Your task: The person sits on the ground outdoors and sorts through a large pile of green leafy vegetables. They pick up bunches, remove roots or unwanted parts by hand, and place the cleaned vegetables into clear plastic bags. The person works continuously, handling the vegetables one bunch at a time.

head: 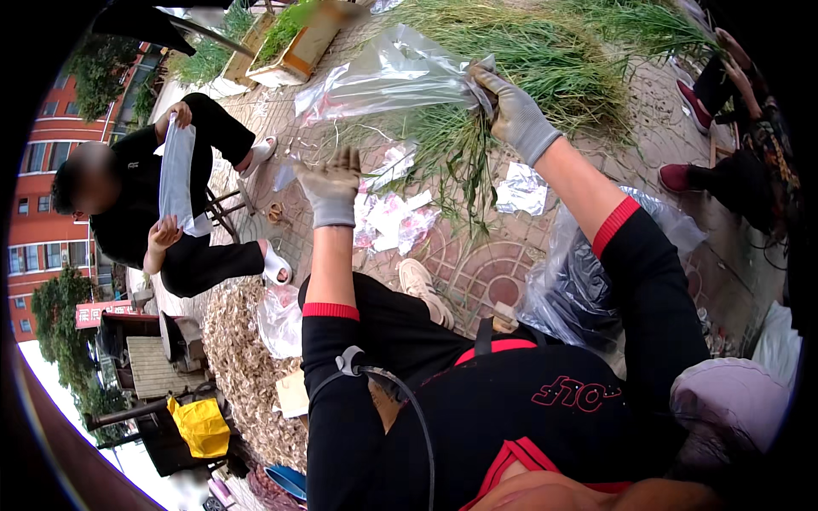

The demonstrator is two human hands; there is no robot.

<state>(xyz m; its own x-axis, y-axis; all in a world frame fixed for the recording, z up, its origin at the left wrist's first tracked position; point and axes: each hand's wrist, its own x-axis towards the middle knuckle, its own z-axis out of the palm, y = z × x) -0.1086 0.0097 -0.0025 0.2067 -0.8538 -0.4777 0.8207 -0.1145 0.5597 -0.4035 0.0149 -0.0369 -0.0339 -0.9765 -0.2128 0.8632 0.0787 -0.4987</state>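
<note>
My right hand (511, 112), in a grey coated work glove, is closed on the gathered end of a clear plastic bag (396, 80), which stretches out to the left. Green grassy stalks (470, 166) hang just below this hand; whether it grips them too I cannot tell. My left hand (332, 182), in a matching glove, is raised with its fingers apart and holds nothing. It is below the bag's left part and apart from it. Crumpled plastic and paper wrappers (399, 223) lie on the paving to the right of my left hand.
A large heap of cut grass (543, 64) covers the ground ahead. At left a seated person (140, 185) holds a plastic sleeve (177, 175); another person (767, 147) sits at right. A dark-filled plastic bag (569, 287) stands by my right side, and a pale brown heap (243, 358) lies left.
</note>
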